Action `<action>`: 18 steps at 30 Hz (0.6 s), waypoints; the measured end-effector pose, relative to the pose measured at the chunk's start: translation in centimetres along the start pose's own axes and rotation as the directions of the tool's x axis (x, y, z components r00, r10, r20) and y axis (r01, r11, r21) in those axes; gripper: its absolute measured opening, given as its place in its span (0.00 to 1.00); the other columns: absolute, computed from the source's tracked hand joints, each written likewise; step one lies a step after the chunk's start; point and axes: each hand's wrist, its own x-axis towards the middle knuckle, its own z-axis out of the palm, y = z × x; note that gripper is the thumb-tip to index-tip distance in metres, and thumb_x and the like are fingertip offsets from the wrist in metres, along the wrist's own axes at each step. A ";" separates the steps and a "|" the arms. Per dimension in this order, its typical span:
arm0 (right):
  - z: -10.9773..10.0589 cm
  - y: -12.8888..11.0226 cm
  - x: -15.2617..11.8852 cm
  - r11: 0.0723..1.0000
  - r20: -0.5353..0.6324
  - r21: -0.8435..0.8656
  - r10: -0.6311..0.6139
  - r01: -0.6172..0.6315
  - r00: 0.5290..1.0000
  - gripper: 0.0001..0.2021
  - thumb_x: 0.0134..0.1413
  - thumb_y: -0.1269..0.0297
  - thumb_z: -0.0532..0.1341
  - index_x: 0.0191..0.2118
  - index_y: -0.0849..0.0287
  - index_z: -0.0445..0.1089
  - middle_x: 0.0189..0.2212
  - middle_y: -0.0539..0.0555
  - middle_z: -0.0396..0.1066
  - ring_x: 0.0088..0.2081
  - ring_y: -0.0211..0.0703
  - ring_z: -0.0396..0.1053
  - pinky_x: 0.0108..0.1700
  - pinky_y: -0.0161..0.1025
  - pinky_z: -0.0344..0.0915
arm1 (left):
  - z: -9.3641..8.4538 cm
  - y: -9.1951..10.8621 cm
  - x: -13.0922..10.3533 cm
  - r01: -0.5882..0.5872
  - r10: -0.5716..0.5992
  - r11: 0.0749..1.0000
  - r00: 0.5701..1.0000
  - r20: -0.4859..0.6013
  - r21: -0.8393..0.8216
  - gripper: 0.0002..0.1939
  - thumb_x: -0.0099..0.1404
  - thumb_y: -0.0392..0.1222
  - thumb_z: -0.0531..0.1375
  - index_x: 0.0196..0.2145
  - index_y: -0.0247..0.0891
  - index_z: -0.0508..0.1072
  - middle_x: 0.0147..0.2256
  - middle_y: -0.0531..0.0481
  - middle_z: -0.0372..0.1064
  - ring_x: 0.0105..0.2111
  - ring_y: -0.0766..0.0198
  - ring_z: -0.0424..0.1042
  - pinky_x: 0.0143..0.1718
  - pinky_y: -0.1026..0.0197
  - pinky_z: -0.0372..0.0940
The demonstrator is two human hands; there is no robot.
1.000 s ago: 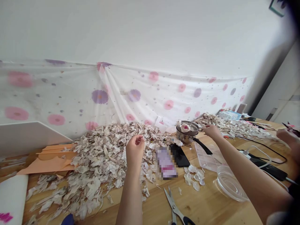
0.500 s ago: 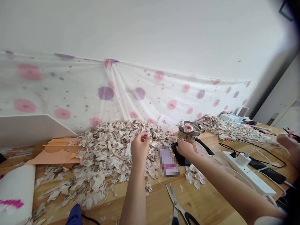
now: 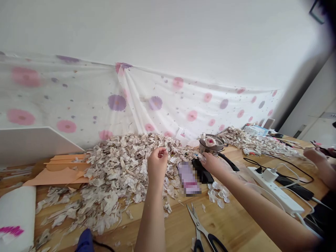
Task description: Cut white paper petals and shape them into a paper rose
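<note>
My left hand is raised in front of a big heap of dry, pale petal-like scraps. Its fingers are curled into a pinch; whatever is in them is too small to make out. Further right, my right hand is closed on a whitish petal, above a black phone. Just behind that hand stands a small metal pot with a black handle, a white flower with a pink centre resting on its top. Several loose pale petals lie below my right forearm.
Open scissors lie near the front edge, a blurred phone screen beyond them. A white power strip with cables is at right. Orange sheets lie left. Another person's hand shows at the far right.
My right hand has lifted slightly off the black phone, and a whitish petal now shows at its fingertips. My left hand keeps nearly the same pose. The camera view has shifted slightly.
</note>
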 end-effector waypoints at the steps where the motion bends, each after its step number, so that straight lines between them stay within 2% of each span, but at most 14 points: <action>1: -0.5 -0.3 -0.7 0.995 -0.014 0.098 -0.023 0.025 1.000 0.15 0.59 0.62 0.62 0.50 0.61 0.67 0.49 0.58 0.70 0.47 0.49 0.70 0.49 0.53 0.68 | 0.0 0.0 0.0 0.002 -0.002 1.000 1.000 0.014 0.003 0.11 0.61 0.42 0.57 0.39 0.36 0.74 0.37 0.45 0.73 0.35 0.59 0.71 0.35 0.61 0.63; 3: -1.4 -1.0 -2.2 0.944 -0.043 0.319 -0.079 0.088 0.996 0.17 0.56 0.60 0.63 0.50 0.59 0.66 0.47 0.59 0.71 0.43 0.49 0.72 0.46 0.50 0.70 | 0.2 -0.1 -0.1 0.011 -0.012 1.000 0.998 0.062 0.012 0.11 0.62 0.43 0.58 0.40 0.36 0.74 0.38 0.44 0.74 0.37 0.57 0.71 0.37 0.59 0.63; 6: -2.3 -2.7 -4.4 0.749 -0.105 0.631 -0.172 0.199 0.979 0.22 0.54 0.53 0.63 0.52 0.54 0.63 0.49 0.57 0.71 0.44 0.49 0.72 0.42 0.44 0.72 | 1.2 -0.1 -0.4 0.047 -0.046 0.999 0.977 0.208 -0.002 0.11 0.62 0.45 0.59 0.39 0.36 0.74 0.40 0.42 0.75 0.39 0.54 0.72 0.37 0.57 0.64; 9: -2.6 -4.4 -6.2 0.510 -0.188 0.814 -0.220 0.278 0.957 0.27 0.49 0.49 0.65 0.53 0.48 0.60 0.55 0.55 0.67 0.50 0.50 0.70 0.42 0.43 0.72 | 2.7 0.2 -1.2 0.096 -0.052 0.992 0.907 0.418 -0.085 0.15 0.65 0.50 0.57 0.40 0.36 0.74 0.39 0.42 0.77 0.36 0.55 0.76 0.34 0.58 0.67; 11: -2.5 -5.5 -6.9 0.382 -0.219 0.875 -0.233 0.296 0.948 0.29 0.47 0.51 0.68 0.54 0.46 0.59 0.57 0.54 0.65 0.51 0.50 0.69 0.44 0.43 0.72 | 3.5 0.6 -1.8 0.106 -0.013 0.981 0.867 0.498 -0.160 0.18 0.67 0.53 0.55 0.43 0.36 0.74 0.40 0.43 0.77 0.35 0.58 0.77 0.34 0.60 0.68; 14: -2.2 -6.6 -7.1 0.253 -0.227 0.923 -0.252 0.291 0.941 0.29 0.47 0.55 0.69 0.54 0.46 0.60 0.57 0.53 0.66 0.53 0.50 0.68 0.50 0.45 0.70 | 4.2 1.4 -2.5 0.075 0.056 0.967 0.870 0.489 -0.244 0.21 0.68 0.56 0.52 0.47 0.38 0.72 0.43 0.44 0.76 0.38 0.60 0.77 0.37 0.62 0.68; 18: -2.0 -7.5 -7.0 0.174 -0.212 0.947 -0.285 0.268 0.935 0.26 0.49 0.57 0.69 0.53 0.48 0.62 0.53 0.53 0.70 0.53 0.50 0.69 0.55 0.49 0.67 | 4.1 1.9 -3.0 0.015 0.105 0.963 0.900 0.424 -0.269 0.23 0.65 0.56 0.56 0.50 0.38 0.72 0.44 0.44 0.76 0.40 0.59 0.76 0.39 0.62 0.67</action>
